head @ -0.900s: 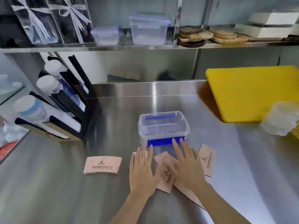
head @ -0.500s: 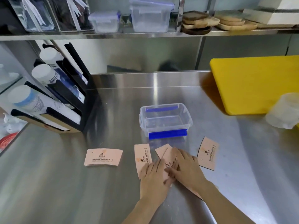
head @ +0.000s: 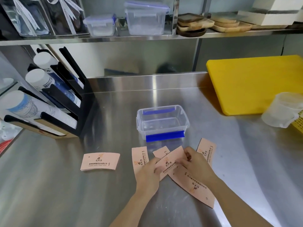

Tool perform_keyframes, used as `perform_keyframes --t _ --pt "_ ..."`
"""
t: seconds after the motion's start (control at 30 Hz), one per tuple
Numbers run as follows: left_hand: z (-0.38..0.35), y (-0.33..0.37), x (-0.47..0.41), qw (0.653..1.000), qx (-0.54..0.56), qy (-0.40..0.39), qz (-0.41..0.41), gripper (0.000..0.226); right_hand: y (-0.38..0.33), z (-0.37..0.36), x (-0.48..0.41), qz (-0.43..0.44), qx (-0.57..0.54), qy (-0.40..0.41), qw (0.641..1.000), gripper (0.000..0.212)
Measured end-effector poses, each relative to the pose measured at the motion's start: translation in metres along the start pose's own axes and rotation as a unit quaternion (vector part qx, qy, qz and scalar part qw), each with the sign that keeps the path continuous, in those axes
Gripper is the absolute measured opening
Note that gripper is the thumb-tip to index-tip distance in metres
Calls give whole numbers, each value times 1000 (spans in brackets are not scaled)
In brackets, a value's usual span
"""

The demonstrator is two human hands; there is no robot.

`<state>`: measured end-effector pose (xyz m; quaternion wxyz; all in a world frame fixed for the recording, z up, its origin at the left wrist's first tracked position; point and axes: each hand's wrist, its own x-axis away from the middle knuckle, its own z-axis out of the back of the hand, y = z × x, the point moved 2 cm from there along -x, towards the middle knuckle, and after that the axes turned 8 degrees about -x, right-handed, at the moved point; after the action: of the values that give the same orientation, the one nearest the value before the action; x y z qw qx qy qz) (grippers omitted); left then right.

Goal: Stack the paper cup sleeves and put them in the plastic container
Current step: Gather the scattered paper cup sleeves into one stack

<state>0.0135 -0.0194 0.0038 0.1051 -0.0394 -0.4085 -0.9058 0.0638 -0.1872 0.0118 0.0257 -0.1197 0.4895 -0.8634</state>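
Several flat pink paper cup sleeves lie on the steel counter in front of an open clear plastic container with blue clips. One sleeve lies alone at the left, another at the right. My left hand and my right hand both pinch one sleeve between them, just above the counter. Under the hands are a sleeve, a partly hidden one and a long one nearer me. The container holds nothing.
A black cup dispenser rack with white paper cups stands at the left. A yellow cutting board and a translucent tub are at the right. The shelf above holds lidded containers and wooden trays.
Both hands slid back from the container's front edge towards me and went from lying flat on the sleeves to pinching one sleeve between them. The view tilted down.
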Motion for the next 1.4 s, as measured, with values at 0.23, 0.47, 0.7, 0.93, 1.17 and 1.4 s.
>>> perform_keyframes --t 0.23,0.47,0.7,0.93,1.17,1.4 --pt "3 9 1 999 10 38 -14 13 11 14 13 2 103 -1 995 30" --pt "-6 10 0 997 -6 75 -11 15 29 13 28 -20 313 -124 942 77" --pt "-14 12 -2 997 -1 70 -14 23 23 25 28 -88 151 -129 976 29" --pt "-13 14 -1 997 2 82 -1 23 12 50 25 -76 -118 -57 988 41" --pt "-20 12 3 998 17 62 5 22 19 34 30 -77 -267 34 960 13" --pt "-18 10 7 998 14 64 7 20 33 30 31 -91 -341 55 934 7"
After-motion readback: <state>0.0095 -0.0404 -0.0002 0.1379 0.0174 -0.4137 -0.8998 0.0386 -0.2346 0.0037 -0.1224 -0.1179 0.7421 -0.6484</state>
